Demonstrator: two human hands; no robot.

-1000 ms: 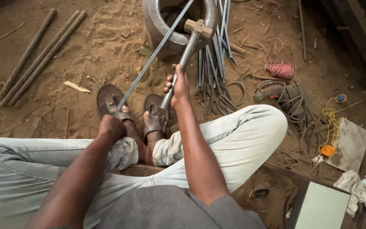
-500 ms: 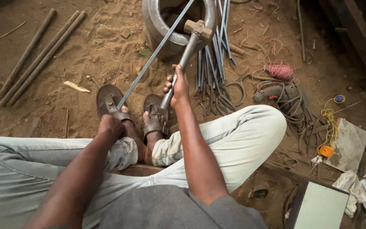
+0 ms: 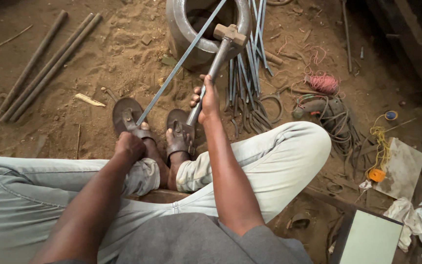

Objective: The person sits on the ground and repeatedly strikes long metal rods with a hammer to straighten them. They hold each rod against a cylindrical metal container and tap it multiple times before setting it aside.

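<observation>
1. The sandy ground (image 3: 98,58) fills the view, and a person sits low above it, in pale trousers (image 3: 279,151), with both feet in brown sandals (image 3: 125,113).
2. A round metal pot (image 3: 184,34) stands at the top, behind the feet.
3. Three long dark pipes (image 3: 50,66) lie side by side at the upper left, well apart from the hands.
4. A bundle of thin bent rods (image 3: 250,93) lies right of the pot.
5. The thin steel rod (image 3: 181,61) runs slanted from the left foot up across the pot.
6. The bending lever (image 3: 216,63), with a block-shaped head, leans beside the rod.
7. The right hand (image 3: 208,100) is wrapped firmly around the lever's shaft.
8. The left hand (image 3: 129,146) is a closed fist at the rod's lower end.
</observation>
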